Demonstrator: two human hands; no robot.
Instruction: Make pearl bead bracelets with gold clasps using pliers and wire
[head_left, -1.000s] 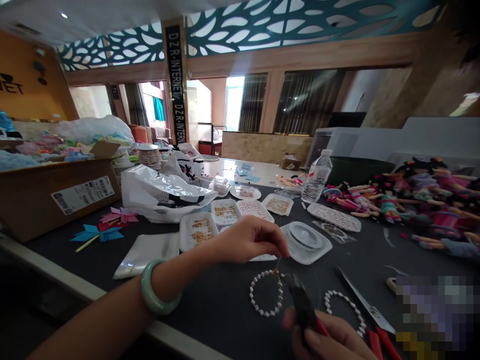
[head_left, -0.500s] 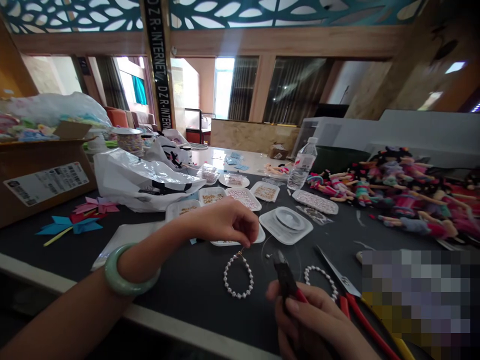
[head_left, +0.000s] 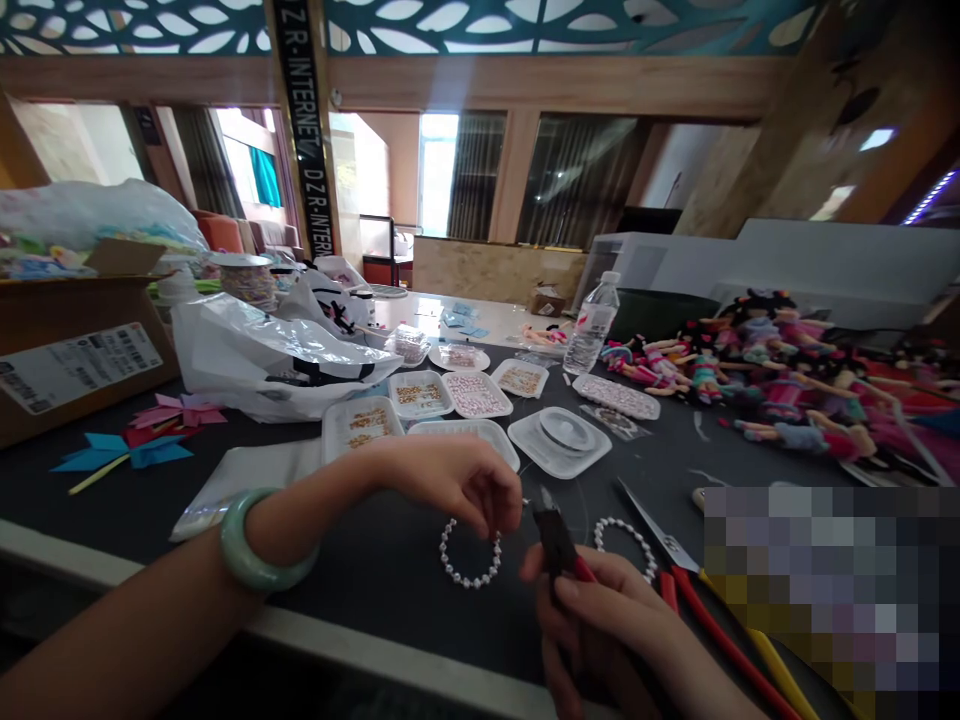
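My left hand (head_left: 457,485), with a pale green bangle (head_left: 244,540) at its wrist, is closed in a pinch over a loop of silvery beads, a bracelet (head_left: 470,583). The bracelet's upper end disappears behind the fingertips. My right hand (head_left: 600,610) is wrapped around dark-jawed pliers (head_left: 556,535) with red handles. Their tips point up and away, just right of the left fingertips and apart from them. A second beaded bracelet (head_left: 626,530) lies on the dark table beyond the right hand, beside scissors (head_left: 671,535).
White trays of beads (head_left: 420,393) stand behind my left hand, with a spool of clear line (head_left: 566,430) on a tray. A water bottle (head_left: 594,325) and many dolls (head_left: 795,380) are at the right. At the left sit a cardboard box (head_left: 82,350) and folded paper flowers (head_left: 124,450).
My left hand has come down, and its fingers now cover the bracelet's gold end that showed before. The pliers stay in my right hand. The whole view has shifted slightly.
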